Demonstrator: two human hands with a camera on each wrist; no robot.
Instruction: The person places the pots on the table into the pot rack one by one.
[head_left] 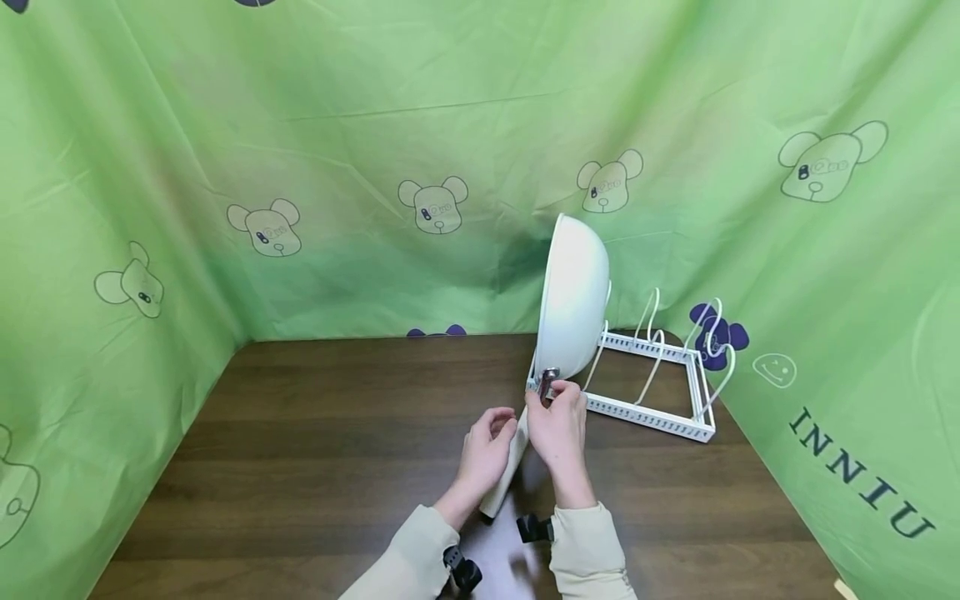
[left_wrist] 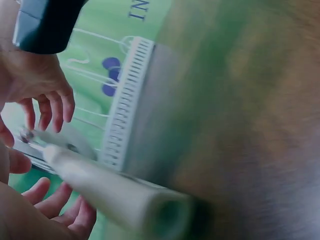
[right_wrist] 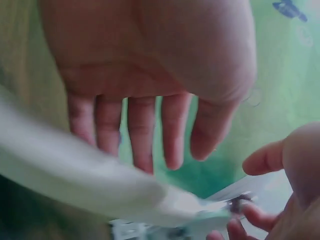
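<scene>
A deep white pan (head_left: 573,292) stands on edge at the left end of a white wire rack (head_left: 648,412). Its cream handle (head_left: 502,483) slopes toward me, with a shiny metal joint (head_left: 550,379) where it meets the pan. Close by that joint is my right hand (head_left: 558,429); in the right wrist view its thumb and fingers (right_wrist: 252,216) are apart around the metal. My left hand (head_left: 483,454) hovers beside the handle with loosely bent fingers. The left wrist view shows the handle's hollow end (left_wrist: 170,217), blurred, passing between both hands. Whether fingertips touch it, I cannot tell.
The rack's curved wire dividers (head_left: 651,367) rise to the right of the pan. A dark wood table (head_left: 322,450) lies beneath everything. Green cloth (head_left: 337,125) printed with bear faces hangs around three sides. Black camera straps (head_left: 534,527) sit on both wrists.
</scene>
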